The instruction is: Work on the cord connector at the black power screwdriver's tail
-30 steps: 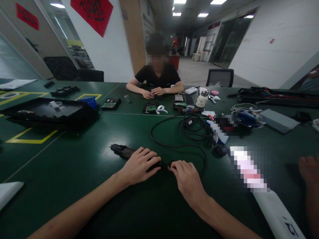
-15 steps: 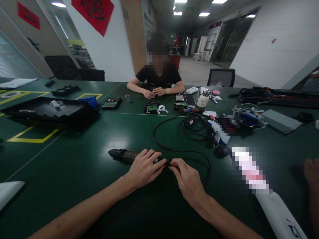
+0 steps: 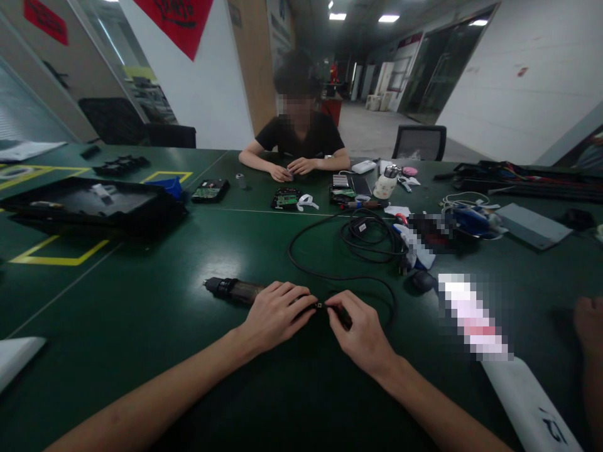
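A dark electric screwdriver (image 3: 240, 292) lies on the green table with its tip to the left. My left hand (image 3: 277, 314) is wrapped over its rear end, which the fingers mostly cover. Just right of those fingertips, a small connector piece (image 3: 319, 305) shows. Thumb and forefinger of my right hand (image 3: 358, 326) are pinched together beside it, on the end of a thin black cord whose tip is partly hidden. A black power cord (image 3: 348, 276) runs from near my right hand into loose coils farther off.
Across the table (image 3: 141, 364) a person (image 3: 301, 141) handles a small thing. Circuit boards (image 3: 285, 198), a white bottle (image 3: 385, 185) and another screwdriver (image 3: 365, 204) lie near them. A black tray (image 3: 94, 201) stands left; a white long object (image 3: 527, 395) lies right.
My right hand has shifted slightly right, so a wider gap with the connector piece shows between my hands. My left hand stays on the screwdriver. The view has tipped slightly downward.
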A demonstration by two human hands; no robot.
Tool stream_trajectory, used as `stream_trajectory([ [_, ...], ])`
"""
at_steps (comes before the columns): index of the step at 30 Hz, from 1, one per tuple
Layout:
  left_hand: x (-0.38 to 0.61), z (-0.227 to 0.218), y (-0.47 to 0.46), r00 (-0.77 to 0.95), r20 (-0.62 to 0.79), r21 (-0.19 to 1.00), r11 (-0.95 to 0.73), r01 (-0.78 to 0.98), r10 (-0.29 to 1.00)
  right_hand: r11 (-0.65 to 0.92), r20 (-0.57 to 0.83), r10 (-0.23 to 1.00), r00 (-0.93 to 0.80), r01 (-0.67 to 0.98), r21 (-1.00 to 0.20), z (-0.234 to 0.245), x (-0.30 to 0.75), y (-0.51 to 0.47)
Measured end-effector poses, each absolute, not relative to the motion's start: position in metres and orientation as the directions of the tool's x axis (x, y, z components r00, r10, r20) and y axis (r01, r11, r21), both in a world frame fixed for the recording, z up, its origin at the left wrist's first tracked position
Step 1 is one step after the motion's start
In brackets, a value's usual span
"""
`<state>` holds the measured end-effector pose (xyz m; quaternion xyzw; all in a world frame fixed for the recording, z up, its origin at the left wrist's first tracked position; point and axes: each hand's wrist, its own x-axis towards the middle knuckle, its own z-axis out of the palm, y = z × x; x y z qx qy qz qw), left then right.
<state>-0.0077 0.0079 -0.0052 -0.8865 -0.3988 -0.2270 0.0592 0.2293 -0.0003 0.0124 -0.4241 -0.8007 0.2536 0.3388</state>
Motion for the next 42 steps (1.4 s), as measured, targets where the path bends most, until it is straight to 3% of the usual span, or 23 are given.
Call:
stream_trajectory([
  [10, -0.0119, -0.0014, 0.0079, 0.610, 0.444, 0.069, -0.703, 0.707, 0.657, 0.581, 0.361, 0.806, -0.470, 0.509, -0.635, 0.0119, 0.2287, 0.0002],
  [42, -0.0062, -0.0018, 0.0042, 0.599, 0.469, 0.104, -0.714, 0.692, 0.649, 0.572, 0.349, 0.810, -0.471, 0.508, -0.644, 0.0091, 0.2268, 0.0012],
])
